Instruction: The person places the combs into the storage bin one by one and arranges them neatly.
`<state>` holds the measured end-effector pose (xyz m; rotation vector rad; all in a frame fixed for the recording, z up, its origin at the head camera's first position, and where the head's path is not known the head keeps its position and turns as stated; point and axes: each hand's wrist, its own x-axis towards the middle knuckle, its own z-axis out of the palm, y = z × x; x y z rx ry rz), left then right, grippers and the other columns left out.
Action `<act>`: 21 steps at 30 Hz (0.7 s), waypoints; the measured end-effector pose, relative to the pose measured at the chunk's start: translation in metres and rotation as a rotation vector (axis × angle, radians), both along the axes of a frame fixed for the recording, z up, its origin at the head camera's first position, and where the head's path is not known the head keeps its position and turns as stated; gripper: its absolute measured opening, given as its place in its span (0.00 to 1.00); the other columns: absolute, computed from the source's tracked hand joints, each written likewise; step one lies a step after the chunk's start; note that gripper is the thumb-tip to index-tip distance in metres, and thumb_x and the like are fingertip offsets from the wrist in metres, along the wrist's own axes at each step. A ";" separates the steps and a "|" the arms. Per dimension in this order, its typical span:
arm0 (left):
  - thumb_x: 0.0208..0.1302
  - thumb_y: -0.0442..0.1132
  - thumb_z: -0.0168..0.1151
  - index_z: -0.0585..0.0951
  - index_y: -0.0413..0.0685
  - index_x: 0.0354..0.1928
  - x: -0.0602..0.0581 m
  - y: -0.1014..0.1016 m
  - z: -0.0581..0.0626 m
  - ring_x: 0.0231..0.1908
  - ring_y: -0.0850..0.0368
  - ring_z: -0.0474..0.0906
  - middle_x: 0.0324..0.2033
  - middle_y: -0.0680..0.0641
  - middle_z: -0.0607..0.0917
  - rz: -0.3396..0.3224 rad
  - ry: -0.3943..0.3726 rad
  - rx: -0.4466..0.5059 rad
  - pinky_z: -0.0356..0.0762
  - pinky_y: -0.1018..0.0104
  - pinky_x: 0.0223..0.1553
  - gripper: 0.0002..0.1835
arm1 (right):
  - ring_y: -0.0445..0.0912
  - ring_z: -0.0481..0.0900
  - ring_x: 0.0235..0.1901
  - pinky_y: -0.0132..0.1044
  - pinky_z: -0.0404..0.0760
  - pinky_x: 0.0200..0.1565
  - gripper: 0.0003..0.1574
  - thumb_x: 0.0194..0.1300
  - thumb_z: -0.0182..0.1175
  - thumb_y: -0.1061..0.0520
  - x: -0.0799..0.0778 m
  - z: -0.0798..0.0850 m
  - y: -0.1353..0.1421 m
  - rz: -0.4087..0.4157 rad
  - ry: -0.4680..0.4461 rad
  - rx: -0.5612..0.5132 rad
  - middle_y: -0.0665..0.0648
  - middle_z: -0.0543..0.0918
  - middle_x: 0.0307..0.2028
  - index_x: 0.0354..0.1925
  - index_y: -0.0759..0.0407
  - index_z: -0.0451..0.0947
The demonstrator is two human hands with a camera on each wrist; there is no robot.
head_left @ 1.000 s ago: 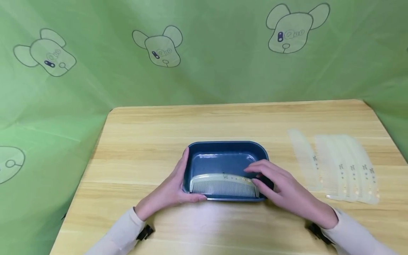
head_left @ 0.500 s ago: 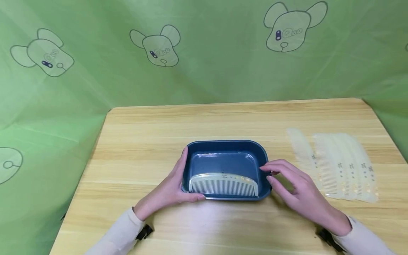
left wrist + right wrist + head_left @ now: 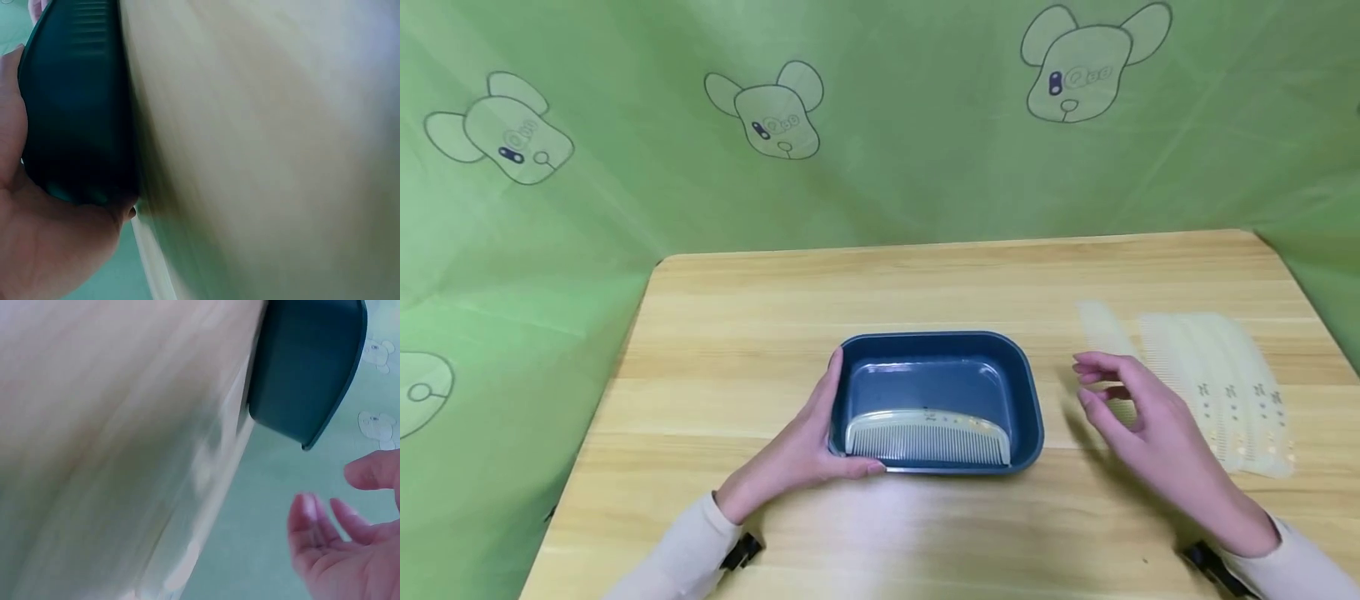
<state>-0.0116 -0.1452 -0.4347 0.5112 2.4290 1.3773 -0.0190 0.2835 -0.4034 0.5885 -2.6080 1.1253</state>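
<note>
In the head view, a dark blue rectangular box [image 3: 925,379] sits on the table, with one pale translucent comb [image 3: 928,439] leaning along its near wall, teeth downward. My left hand [image 3: 801,437] grips the box's left end, thumb along the near side. The left wrist view shows that hand [image 3: 56,240] wrapped about the end of the box [image 3: 75,106]. To the right of the box, my right hand [image 3: 1157,429] hovers with loosely bent fingers and holds nothing. It partly covers a single comb [image 3: 1101,327] on the table. Beyond it lie several overlapping combs [image 3: 1217,367].
A light wooden table [image 3: 737,308] carries everything. Behind it and at the sides hangs a green cloth [image 3: 917,167] printed with mouse-like heads. Black camera mounts sit at both wrists, near the cuffs.
My right hand has moved away from the comb in the box, over the rim and rightward to the combs on the table. The left hand keeps its grip; the box stays put.
</note>
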 end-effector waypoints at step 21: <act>0.54 0.52 0.89 0.29 0.57 0.89 0.001 0.001 -0.004 0.84 0.45 0.38 0.87 0.47 0.34 0.011 -0.007 0.008 0.50 0.38 0.79 0.82 | 0.76 0.74 0.51 0.74 0.74 0.49 0.41 0.69 0.74 0.62 -0.007 -0.014 0.038 -0.187 -0.215 0.250 0.85 0.75 0.56 0.69 0.84 0.68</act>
